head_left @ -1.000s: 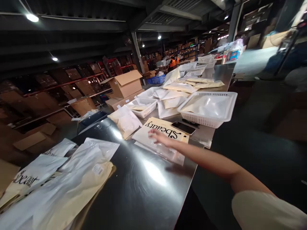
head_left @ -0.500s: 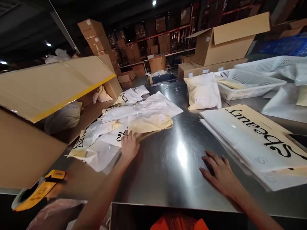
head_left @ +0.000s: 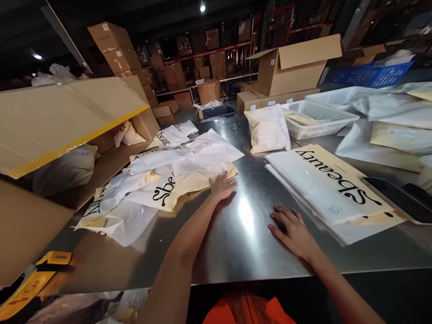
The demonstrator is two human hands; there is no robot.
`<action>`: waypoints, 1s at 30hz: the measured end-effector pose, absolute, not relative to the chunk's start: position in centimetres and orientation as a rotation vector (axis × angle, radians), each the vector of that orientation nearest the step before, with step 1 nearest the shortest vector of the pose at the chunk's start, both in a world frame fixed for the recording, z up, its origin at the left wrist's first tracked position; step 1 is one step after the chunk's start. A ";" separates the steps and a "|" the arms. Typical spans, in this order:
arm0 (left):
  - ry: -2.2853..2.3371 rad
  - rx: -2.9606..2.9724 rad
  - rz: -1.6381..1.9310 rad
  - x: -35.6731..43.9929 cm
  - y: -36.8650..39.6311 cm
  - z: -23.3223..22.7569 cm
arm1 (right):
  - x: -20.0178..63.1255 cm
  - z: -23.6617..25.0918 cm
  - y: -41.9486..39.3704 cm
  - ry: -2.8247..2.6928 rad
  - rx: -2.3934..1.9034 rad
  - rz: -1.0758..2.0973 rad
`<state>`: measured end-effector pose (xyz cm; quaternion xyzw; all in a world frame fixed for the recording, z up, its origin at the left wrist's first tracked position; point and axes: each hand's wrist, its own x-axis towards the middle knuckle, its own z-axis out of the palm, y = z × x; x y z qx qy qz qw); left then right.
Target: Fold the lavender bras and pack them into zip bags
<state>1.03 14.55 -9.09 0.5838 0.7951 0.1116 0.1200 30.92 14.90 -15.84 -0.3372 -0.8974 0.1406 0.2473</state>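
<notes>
My left hand (head_left: 222, 186) lies with fingers apart on the near right edge of a loose pile of white and cream plastic mailing bags (head_left: 209, 155), some with black lettering. Its fingertips touch the front cream bag; no grip around it shows. My right hand (head_left: 288, 229) is open, palm down and fingers spread, low over the bare steel tabletop (head_left: 226, 243); contact cannot be made out. To the right of that hand lies a flat stack of printed bags (head_left: 313, 180), lettered "Sbeauty". A plump cream bag (head_left: 268, 128) with a small label sits behind the stack.
A large cardboard box (head_left: 67, 108) lies open toward the pile, bags inside. A yellow tape dispenser (head_left: 37, 274) is at the front left. Right are a phone (head_left: 398, 198), white baskets (head_left: 320, 123), more bags (head_left: 398, 135) and a blue crate (head_left: 374, 74). An open carton (head_left: 297, 67) stands behind.
My left hand has moved right along the pile's front edge. More black lettering shows on the front bag, and its white label is out of sight. The view has turned slightly right.
</notes>
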 end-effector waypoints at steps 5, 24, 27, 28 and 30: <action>1.969 1.932 0.303 6.4 4.2 -9.4 | 32.1 -15.6 15.1 -1.810 -1.154 0.743; 1.673 2.642 0.427 16.3 -10.0 -14.8 | 32.9 -14.5 14.8 -1.111 -1.172 1.447; 1.679 2.636 0.394 16.4 -9.8 -14.9 | 32.8 -14.1 14.7 -1.088 -1.153 1.441; 1.685 2.629 0.384 16.4 -9.8 -15.0 | 32.7 -14.0 14.7 -1.086 -1.149 1.436; 1.699 2.620 0.388 16.6 -9.8 -15.1 | 32.7 -13.9 14.6 -1.078 -1.135 1.434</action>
